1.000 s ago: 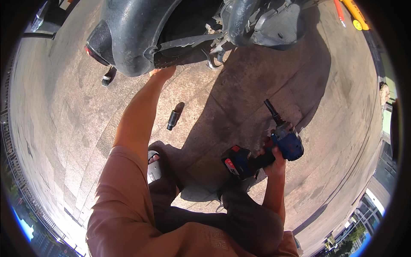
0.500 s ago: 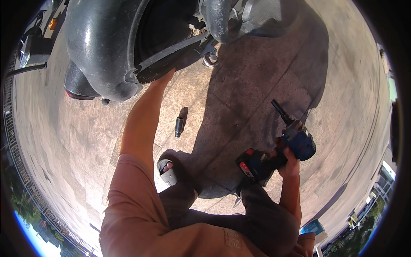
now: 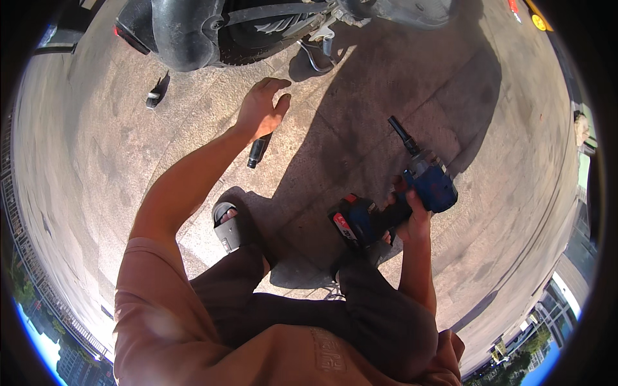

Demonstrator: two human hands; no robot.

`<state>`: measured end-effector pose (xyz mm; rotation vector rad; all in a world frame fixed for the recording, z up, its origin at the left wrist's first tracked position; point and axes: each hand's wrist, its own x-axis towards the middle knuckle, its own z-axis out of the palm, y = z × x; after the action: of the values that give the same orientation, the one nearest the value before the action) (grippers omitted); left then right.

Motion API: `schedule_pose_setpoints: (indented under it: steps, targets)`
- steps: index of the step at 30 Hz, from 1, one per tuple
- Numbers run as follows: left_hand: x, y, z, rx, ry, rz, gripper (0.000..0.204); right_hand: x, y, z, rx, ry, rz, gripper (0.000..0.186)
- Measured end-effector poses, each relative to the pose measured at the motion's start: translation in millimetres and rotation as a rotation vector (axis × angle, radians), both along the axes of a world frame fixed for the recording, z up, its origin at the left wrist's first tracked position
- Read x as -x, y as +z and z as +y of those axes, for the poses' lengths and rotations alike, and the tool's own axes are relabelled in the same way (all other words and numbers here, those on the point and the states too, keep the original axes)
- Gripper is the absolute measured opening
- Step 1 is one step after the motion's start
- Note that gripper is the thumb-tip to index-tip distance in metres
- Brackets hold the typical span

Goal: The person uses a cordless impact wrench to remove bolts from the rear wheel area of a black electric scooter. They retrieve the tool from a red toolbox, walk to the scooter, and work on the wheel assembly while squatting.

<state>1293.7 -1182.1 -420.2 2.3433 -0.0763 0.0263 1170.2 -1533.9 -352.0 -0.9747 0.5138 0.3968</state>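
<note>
My left hand (image 3: pixel 262 106) is held out over the paving, its fingers loosely curved and apart, holding nothing, below the scooter's rear end. A dark cylindrical socket (image 3: pixel 257 152) lies on the ground just beneath it, partly hidden by the hand. My right hand (image 3: pixel 412 215) grips a blue cordless impact wrench (image 3: pixel 434 186) with a red-and-black battery and a long black socket on its nose, pointing up and away from me. The grey-black scooter (image 3: pixel 187 35) fills the top of the view, with its tyre and metal stand (image 3: pixel 315 58) visible.
A small black-and-silver object (image 3: pixel 153 98) lies on the stone paving (image 3: pixel 116 167) left of the scooter. A yellow object (image 3: pixel 539 20) stands at the far upper right. My sandalled left foot (image 3: pixel 232 228) is below the socket, and the scooter's shadow covers the ground right of centre.
My left hand has come out from under the scooter's rear body and moved back toward me, above the socket. My right hand still holds the wrench. The view has shifted slightly.
</note>
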Motion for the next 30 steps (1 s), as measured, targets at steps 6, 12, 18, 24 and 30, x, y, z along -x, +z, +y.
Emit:
schedule_pose_setpoints:
  steps: [6, 12, 18, 24, 30]
  targets:
    - [-32.7, 48.8, -47.5, 0.382, 0.235, 0.026, 0.029, 2.2, 0.9, -2.7, -0.046, 0.029, -0.071, 0.041]
    - [-42.7, 61.8, -70.2, 0.445, 0.389, 0.073, 0.029, 5.6, -0.8, -13.1, -0.090, 0.019, -0.066, 0.043]
    - [-53.0, 52.6, -67.3, 0.429, 0.488, 0.028, 0.027, 8.4, 3.4, -13.8, -0.077, -0.045, -0.069, 0.042]
    - [-52.7, 45.2, -64.6, 0.471, 0.538, -0.065, 0.022, 11.0, -0.4, -15.0, -0.071, -0.017, -0.049, 0.042]
    - [-45.3, 42.9, -70.5, 0.436, 0.529, 0.061, 0.024, 12.6, 1.7, -13.0, 0.008, 0.022, -0.064, 0.044]
